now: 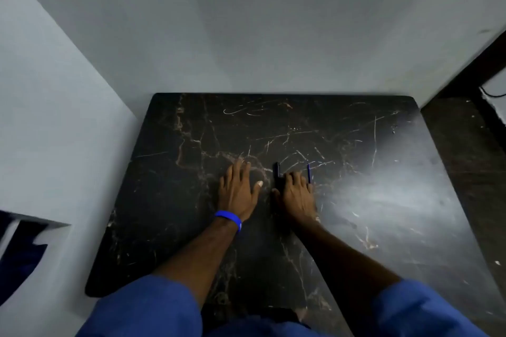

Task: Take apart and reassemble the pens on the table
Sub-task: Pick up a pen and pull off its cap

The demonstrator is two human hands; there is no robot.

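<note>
Two dark blue pens lie on the black marble table (191,145), pointing away from me. The thicker pen (277,169) lies just left of my right hand (297,194). The thinner pen (308,172) lies just right of that hand. My right hand rests palm down between them, its fingers partly over their near ends, gripping nothing that I can see. My left hand (239,190) lies flat on the table to the left, fingers spread, empty. A blue wristband (230,219) sits on my left wrist.
A pale wall stands directly behind the table and along its left side. The table's right edge borders a dark speckled floor (465,145). A bright glare patch covers the table's right half. My blue sleeves fill the bottom of the view.
</note>
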